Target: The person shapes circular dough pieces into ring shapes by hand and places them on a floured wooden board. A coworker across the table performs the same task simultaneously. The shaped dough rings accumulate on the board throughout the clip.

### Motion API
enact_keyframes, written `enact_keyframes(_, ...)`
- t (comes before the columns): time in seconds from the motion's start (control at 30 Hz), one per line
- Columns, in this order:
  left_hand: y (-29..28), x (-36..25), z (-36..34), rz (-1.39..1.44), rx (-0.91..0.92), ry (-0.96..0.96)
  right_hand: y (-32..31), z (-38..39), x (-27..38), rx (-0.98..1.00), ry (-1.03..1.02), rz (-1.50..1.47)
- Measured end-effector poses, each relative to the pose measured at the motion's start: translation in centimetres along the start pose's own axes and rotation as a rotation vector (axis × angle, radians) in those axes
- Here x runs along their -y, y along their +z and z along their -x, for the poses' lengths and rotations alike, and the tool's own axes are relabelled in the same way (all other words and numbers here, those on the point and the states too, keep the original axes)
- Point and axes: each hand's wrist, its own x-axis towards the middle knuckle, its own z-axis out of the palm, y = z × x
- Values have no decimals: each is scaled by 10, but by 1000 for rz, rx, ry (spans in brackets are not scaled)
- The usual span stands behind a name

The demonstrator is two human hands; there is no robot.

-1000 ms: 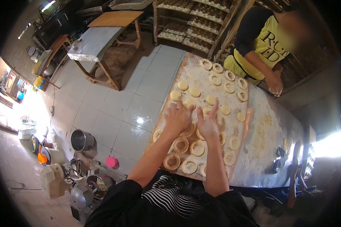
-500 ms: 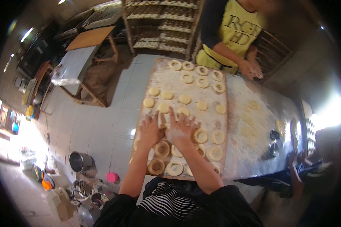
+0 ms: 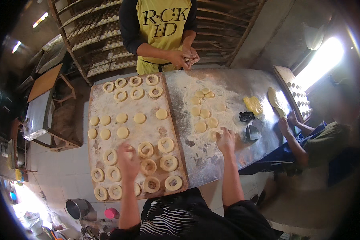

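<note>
My left hand (image 3: 129, 162) hovers over the near half of a floured wooden board (image 3: 138, 107), smeared by motion, so I cannot make out its fingers. Around it lie several dough rings (image 3: 165, 145), and farther up the board flat dough discs (image 3: 122, 118). On the floured metal table to the right, my right hand (image 3: 227, 142) reaches with fingers stretched out to a dough disc (image 3: 214, 135) at its left side. Whether it touches that disc is hard to see. More dough discs (image 3: 201, 127) lie just beyond it.
Across the table a person in a yellow shirt (image 3: 162, 28) works dough between both hands. At right, another person's hands (image 3: 286, 126) are by a long dough piece (image 3: 277, 101). A yellow dough lump (image 3: 253, 105), a black object (image 3: 247, 116) and a metal scraper (image 3: 253, 133) lie between.
My view has swung to the right. Both hands were together at the discs on the board; now they are apart, the right one over the metal table, the left above the rings.
</note>
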Motion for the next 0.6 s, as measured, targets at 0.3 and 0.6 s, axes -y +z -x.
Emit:
enact_keyframes(0.3, 147, -127, 53, 164, 525, 37, -65, 5, 11, 520, -155, -630)
enact_keyframes(0.6, 130, -138, 69, 202, 337, 175, -67, 23, 76, 185, -418, -631)
